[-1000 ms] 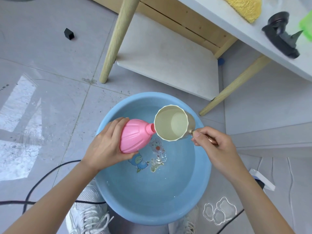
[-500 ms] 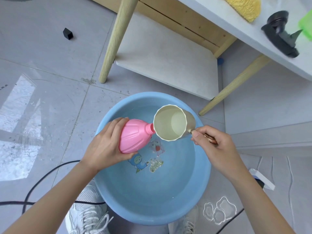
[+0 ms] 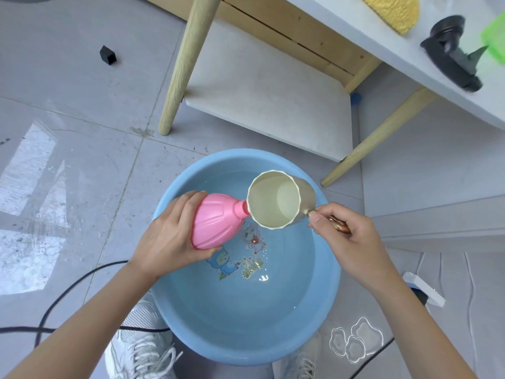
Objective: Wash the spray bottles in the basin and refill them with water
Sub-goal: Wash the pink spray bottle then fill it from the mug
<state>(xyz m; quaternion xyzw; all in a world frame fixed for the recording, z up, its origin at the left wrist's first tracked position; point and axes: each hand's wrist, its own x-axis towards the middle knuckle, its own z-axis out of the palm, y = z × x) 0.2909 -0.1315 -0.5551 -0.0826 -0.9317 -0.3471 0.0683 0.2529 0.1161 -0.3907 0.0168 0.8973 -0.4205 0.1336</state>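
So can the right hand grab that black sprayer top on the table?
Probably not yet. The right hand grips the handle of the beige cup, tipped at the pink bottle. The black sprayer top lies uncovered on the white table, so once the cup is set down the way looks free.

In my left hand point(image 3: 169, 236), a pink ribbed plastic bottle point(image 3: 216, 225), faintly sheened. The round blue plastic basin point(image 3: 246, 337) is smooth and glossy. The cream matt plastic scoop point(image 3: 273, 201) has a shiny coppery metal handle point(image 3: 337, 224). The table legs point(image 3: 188, 64) are pale bare wood.

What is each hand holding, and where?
Left hand grips the pink plastic spray bottle round its wide body; right hand holds the cream plastic cup by its handle.
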